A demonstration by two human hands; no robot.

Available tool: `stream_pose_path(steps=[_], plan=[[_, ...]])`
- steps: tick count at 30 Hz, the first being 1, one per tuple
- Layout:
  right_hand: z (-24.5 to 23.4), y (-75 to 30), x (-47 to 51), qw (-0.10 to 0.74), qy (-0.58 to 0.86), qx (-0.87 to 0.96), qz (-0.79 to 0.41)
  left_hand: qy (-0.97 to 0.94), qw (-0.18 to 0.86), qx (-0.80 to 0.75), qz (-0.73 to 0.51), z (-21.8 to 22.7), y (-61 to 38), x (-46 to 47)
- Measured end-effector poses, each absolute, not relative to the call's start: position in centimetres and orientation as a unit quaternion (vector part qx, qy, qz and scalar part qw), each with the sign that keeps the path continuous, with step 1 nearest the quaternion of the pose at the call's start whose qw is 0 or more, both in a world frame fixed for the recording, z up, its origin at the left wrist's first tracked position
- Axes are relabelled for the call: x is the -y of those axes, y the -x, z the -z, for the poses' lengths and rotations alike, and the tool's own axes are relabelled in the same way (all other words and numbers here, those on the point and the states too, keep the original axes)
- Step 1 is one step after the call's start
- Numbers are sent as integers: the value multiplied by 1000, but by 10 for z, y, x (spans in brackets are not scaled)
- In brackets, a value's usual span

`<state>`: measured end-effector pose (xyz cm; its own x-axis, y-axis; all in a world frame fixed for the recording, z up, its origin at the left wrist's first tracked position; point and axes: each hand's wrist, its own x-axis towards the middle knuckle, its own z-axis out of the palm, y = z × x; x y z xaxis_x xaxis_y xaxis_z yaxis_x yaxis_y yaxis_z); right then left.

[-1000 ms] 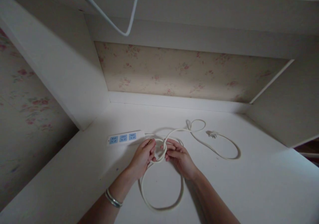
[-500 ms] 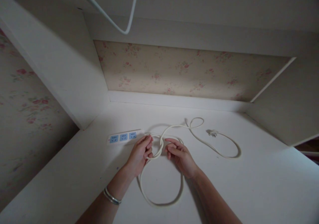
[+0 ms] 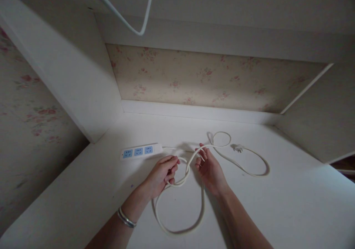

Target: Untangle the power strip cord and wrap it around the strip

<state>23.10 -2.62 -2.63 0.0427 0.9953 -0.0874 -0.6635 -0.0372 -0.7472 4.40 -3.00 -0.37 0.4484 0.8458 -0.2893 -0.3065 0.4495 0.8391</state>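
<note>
A white power cord (image 3: 203, 204) lies in a large loop on the white tabletop, with a smaller twisted loop at its top. My left hand (image 3: 163, 173) is closed on the left side of the small loop, pinching it between thumb and fingers. My right hand (image 3: 210, 167) has its fingers curled about the cord where it runs off to the right; the palm side is partly hidden. Left of the hands lies the power strip (image 3: 155, 149), its three blue socket panels facing up. The cord's plug (image 3: 237, 148) rests on the table to the right.
Behind the white tabletop (image 3: 277, 208) stands a flowered wall panel (image 3: 177, 82) above a low white ledge. White side panels (image 3: 83, 75) close in the left and right. A pale bent rod or cable (image 3: 141, 31) hangs at the upper left.
My right hand has moved up and away to the cord and its fingers now curl about it. My left hand has shifted slightly right with the small loop, which also moved right.
</note>
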Motion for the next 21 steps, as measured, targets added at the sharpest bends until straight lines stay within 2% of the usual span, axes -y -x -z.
stream_pose_path(steps=[5,13,21], plan=[[28,-231,28,647,342,303,-610,-406,766,-375,-328,5,-47,33],[32,-216,36,538,400,480,-566,-373,748,-378,-398,14,-53,31],[27,-215,40,514,356,392,-675,-333,750,-387,-422,21,-54,23]])
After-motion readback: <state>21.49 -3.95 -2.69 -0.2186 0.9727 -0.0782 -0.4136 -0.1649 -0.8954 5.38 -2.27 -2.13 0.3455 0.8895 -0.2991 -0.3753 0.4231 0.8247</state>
